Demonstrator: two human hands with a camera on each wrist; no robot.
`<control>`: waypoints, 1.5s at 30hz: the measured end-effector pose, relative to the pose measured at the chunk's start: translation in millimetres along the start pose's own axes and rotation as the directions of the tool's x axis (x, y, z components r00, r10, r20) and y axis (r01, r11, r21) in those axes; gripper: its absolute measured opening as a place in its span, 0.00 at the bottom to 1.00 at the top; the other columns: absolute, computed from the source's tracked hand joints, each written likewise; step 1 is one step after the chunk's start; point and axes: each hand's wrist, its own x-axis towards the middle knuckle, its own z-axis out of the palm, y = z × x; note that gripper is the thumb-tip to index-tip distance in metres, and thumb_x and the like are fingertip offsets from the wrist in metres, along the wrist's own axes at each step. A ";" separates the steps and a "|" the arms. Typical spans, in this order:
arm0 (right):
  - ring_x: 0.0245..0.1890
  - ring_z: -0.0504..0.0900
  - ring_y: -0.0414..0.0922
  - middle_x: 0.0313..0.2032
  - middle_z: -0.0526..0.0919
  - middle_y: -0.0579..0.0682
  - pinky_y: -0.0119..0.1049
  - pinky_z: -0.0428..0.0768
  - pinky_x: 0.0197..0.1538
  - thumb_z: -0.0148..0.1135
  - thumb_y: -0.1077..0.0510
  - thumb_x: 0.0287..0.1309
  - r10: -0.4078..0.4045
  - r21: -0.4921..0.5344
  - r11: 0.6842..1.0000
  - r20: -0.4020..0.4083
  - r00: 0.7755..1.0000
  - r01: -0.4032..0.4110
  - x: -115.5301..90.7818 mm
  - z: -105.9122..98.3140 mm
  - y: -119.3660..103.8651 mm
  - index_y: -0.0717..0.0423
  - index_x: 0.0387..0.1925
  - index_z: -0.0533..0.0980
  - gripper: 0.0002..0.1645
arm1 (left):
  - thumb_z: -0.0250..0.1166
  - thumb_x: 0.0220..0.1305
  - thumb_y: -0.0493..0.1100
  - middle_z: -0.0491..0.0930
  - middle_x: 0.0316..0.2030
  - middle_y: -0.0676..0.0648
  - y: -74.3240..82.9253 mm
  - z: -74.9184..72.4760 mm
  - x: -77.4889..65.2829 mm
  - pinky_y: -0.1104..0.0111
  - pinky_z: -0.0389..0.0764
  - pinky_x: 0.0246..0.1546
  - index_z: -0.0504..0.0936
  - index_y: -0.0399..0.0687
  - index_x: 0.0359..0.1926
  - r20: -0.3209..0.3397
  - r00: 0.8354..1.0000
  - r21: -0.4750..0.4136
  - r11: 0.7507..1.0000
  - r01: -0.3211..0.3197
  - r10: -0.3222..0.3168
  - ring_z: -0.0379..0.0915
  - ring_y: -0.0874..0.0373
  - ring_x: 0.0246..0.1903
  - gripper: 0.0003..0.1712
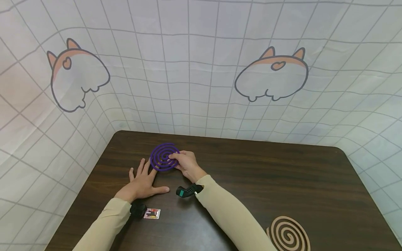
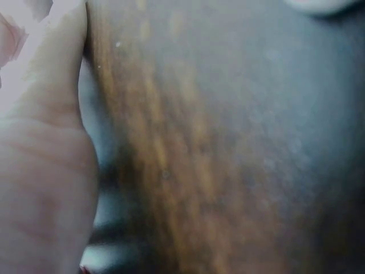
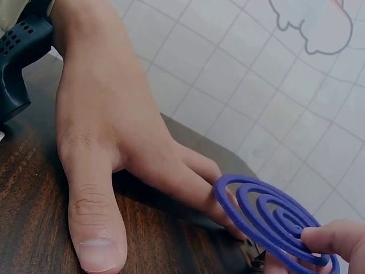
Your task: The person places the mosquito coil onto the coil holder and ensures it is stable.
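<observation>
A purple spiral mosquito coil (image 1: 165, 157) is pinched near its centre by my right hand (image 1: 186, 164), thumb on top. The right wrist view shows the coil (image 3: 223, 200) tilted above the tabletop. My left hand (image 1: 141, 183) rests on the table with its fingers spread. Its fingertips reach under the near-left rim of the coil in the head view. A small dark metallic piece (image 3: 258, 261) lies partly hidden below the coil. The left wrist view has mostly blurred wood, with part of the left hand (image 2: 43, 160) along its left side.
A stack of tan mosquito coils (image 1: 289, 234) sits at the near right of the dark wooden table (image 1: 251, 174), by my right sleeve. A small printed card (image 1: 152, 213) lies beside the left wrist. White grid-patterned cloth (image 1: 201, 87) surrounds the table's back and sides.
</observation>
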 end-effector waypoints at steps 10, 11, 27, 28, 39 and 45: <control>0.29 0.89 0.38 0.32 0.88 0.49 0.29 0.87 0.35 0.73 0.66 0.55 0.006 -0.059 0.998 -0.009 1.000 -0.006 0.0 -0.2 -1.0 0.58 0.33 0.79 0.09 | 0.64 0.55 0.81 0.36 0.82 0.31 1.7 0.7 -0.5 0.21 0.32 0.69 0.52 0.44 0.83 0.004 1.000 0.007 1.000 -0.001 0.001 0.24 0.28 0.81 0.68; 0.29 0.89 0.38 0.32 0.88 0.49 0.29 0.87 0.36 0.73 0.66 0.56 0.009 -0.062 0.998 -0.008 1.000 -0.009 0.0 -0.3 -1.3 0.58 0.33 0.79 0.09 | 0.64 0.55 0.81 0.36 0.82 0.31 2.0 0.6 -0.6 0.21 0.32 0.69 0.52 0.44 0.83 0.004 1.000 0.008 1.000 -0.001 0.001 0.25 0.28 0.81 0.68; 0.32 0.89 0.39 0.35 0.87 0.49 0.31 0.88 0.38 0.72 0.67 0.57 0.045 -0.046 0.998 0.014 0.999 -0.044 0.8 -3.0 -1.8 0.57 0.34 0.79 0.08 | 0.65 0.56 0.80 0.39 0.82 0.30 2.5 -0.3 -1.5 0.21 0.34 0.69 0.50 0.46 0.83 -0.005 1.000 0.017 1.000 -0.002 0.002 0.26 0.28 0.81 0.68; 0.32 0.89 0.39 0.34 0.87 0.49 0.30 0.88 0.38 0.72 0.67 0.57 0.045 -0.045 0.998 0.015 0.999 -0.044 0.9 -3.1 -1.5 0.57 0.33 0.78 0.08 | 0.65 0.56 0.80 0.39 0.82 0.30 2.6 -0.4 -1.7 0.21 0.34 0.69 0.50 0.46 0.83 -0.005 1.000 0.016 1.000 -0.002 0.002 0.26 0.28 0.81 0.68; 0.32 0.89 0.39 0.35 0.87 0.49 0.30 0.87 0.38 0.71 0.66 0.59 0.040 -0.056 0.998 0.037 0.998 -0.038 -1.2 -3.3 -2.7 0.57 0.34 0.79 0.07 | 0.64 0.56 0.81 0.38 0.82 0.30 2.8 -0.5 -2.0 0.21 0.34 0.69 0.50 0.47 0.83 -0.001 1.000 0.017 1.000 0.004 -0.004 0.26 0.28 0.81 0.68; 0.31 0.88 0.38 0.33 0.87 0.48 0.29 0.86 0.35 0.71 0.66 0.59 0.047 -0.056 0.997 0.037 0.998 -0.045 -1.7 -3.9 -3.9 0.56 0.32 0.78 0.08 | 0.64 0.55 0.81 0.39 0.82 0.30 3.6 -0.7 -2.1 0.21 0.34 0.69 0.51 0.46 0.83 -0.007 1.000 0.022 1.000 0.004 -0.003 0.26 0.28 0.81 0.68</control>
